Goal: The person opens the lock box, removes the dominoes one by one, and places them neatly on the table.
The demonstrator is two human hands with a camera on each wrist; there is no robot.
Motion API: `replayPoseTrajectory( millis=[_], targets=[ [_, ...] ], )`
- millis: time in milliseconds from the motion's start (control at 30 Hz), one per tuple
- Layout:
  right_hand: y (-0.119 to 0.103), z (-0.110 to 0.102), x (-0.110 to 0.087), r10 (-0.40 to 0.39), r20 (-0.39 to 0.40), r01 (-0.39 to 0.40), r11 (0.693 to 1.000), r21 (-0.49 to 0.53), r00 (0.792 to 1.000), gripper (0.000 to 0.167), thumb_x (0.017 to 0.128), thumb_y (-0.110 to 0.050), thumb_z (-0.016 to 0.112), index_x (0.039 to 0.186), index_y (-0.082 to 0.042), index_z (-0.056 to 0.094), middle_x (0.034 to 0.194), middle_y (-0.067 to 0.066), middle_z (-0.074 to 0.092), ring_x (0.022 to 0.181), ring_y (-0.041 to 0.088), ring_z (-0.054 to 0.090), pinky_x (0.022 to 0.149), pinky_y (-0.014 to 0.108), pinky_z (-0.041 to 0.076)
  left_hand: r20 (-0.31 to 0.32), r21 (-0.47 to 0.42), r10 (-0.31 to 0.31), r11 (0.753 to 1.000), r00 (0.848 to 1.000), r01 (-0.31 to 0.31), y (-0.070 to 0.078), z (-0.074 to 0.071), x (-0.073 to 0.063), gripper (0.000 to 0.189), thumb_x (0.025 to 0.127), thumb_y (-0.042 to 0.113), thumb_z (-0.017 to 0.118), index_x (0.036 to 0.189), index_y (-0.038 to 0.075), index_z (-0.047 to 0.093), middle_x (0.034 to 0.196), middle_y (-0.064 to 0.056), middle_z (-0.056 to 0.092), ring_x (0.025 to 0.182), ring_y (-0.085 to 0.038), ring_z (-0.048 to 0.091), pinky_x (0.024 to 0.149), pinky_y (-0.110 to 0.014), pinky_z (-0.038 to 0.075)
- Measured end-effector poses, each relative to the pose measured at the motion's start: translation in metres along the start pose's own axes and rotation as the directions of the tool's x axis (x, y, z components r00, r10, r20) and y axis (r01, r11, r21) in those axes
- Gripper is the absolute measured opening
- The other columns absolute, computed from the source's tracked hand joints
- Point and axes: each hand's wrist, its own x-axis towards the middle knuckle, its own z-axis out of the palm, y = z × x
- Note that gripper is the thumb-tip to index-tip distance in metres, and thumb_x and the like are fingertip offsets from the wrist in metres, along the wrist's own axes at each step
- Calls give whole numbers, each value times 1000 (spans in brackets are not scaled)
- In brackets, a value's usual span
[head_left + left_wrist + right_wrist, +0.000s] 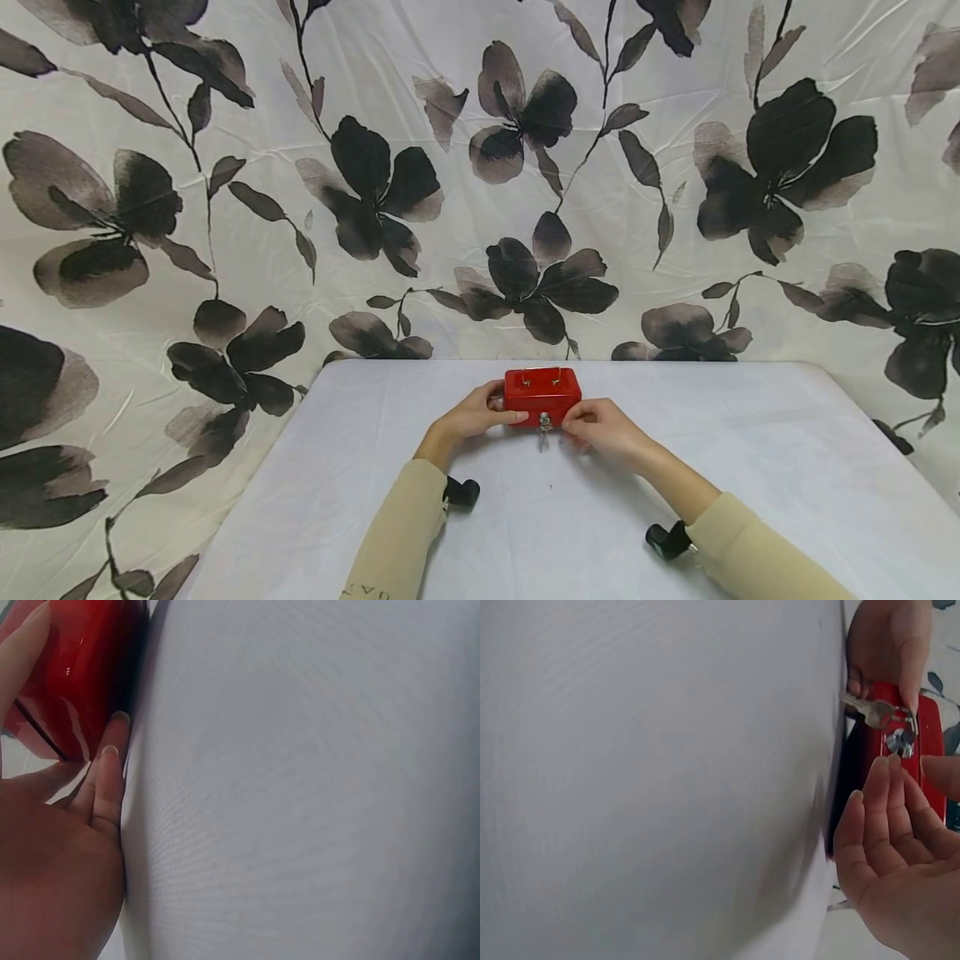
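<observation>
— As I read the head view from left to right, where should I begin?

— With the left hand (471,416), in the lower half of the frame, close to the middle. Its fingers are clamped on the red box (542,396): thumb along the front, the others round the left side and down by the table (555,542).

— And where is the box?

— It sits upright a little right of the frame's middle, near the far edge of the white table, lid down. A silver lock (544,419) is on its front, and a key (865,708) hangs there; the right wrist view shows that key at upper right.

— Then the right hand (606,427)?

— Farther right, by the box's front right corner. Its fingers are loosely bent, the thumb apart from them; they seem to hold nothing, and I cannot tell whether they touch the box.

— How would you do this step well?

— I judge it to be work at the lock. Let the left hand brace the box against skidding, thumb clear of the lock. On the right, pinch lightly with thumb and 1 finger, straight in line.
</observation>
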Motion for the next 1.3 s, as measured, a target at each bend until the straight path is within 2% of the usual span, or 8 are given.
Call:
replayPoseTrajectory(
  millis=[233,333,500,633,800,1000,1100,1300],
  targets=[
    [3,-11,-3,-56,13,55,998,11,998,19,97,-6,65,109,9,66,94,20,69,75,31,66,72,43,57,18,-12,25,1000,1000,-25,-2,-1,2,78,89,27,81,151,0,41,122,-9,64,99,-19,59,89,-32,47],
    [3,-16,-3,-77,7,77,997,-3,997,19,97,-5,64,109,9,65,95,22,69,75,33,66,72,43,57,20,-22,22,1000,1000,-22,-2,-1,1,79,89,27,81,152,1,40,125,-9,64,102,-19,60,92,-34,48],
    [3,-22,-1,-60,-29,60,998,-22,998,18,96,-7,66,109,6,64,100,23,69,84,37,66,75,43,57,17,-31,4,1000,1000,-4,1,-2,0,81,89,27,81,154,2,38,127,-10,64,106,-20,60,100,-40,47],
    [4,-26,3,-51,-63,49,998,-39,997,25,95,-12,70,113,4,60,102,16,68,92,31,64,78,40,55,18,-28,-6,1000,1000,6,1,-3,0,82,89,27,81,154,1,38,129,-10,64,110,-21,60,106,-44,45],
    [9,-29,11,-30,-76,25,997,-72,997,44,96,-22,72,128,3,53,118,17,63,107,30,62,87,39,55,20,-10,-6,1000,1000,6,0,-4,0,82,88,28,81,154,2,38,126,-9,64,108,-20,60,104,-43,45],
    [11,-32,18,3,-40,-6,998,-67,999,71,97,-33,71,150,0,38,145,22,50,129,40,54,101,50,51,21,-16,-8,1000,1000,8,-1,-3,-1,81,89,29,81,153,3,40,123,-9,65,105,-21,59,100,-40,46],
    [12,-35,23,-12,-13,11,998,-66,1000,77,96,-34,71,154,0,33,153,22,43,134,42,51,104,54,48,13,-19,-14,1000,1000,15,-1,-2,-1,82,88,30,82,153,4,40,123,-8,64,106,-21,58,100,-40,46],
    [17,-38,31,-11,44,13,999,-46,999,83,96,-38,72,158,-3,30,161,20,35,141,43,45,107,58,44,11,10,-13,1000,1000,13,-2,-2,1,83,87,32,83,153,4,40,120,-8,62,103,-22,56,90,-36,47]
  ],
)
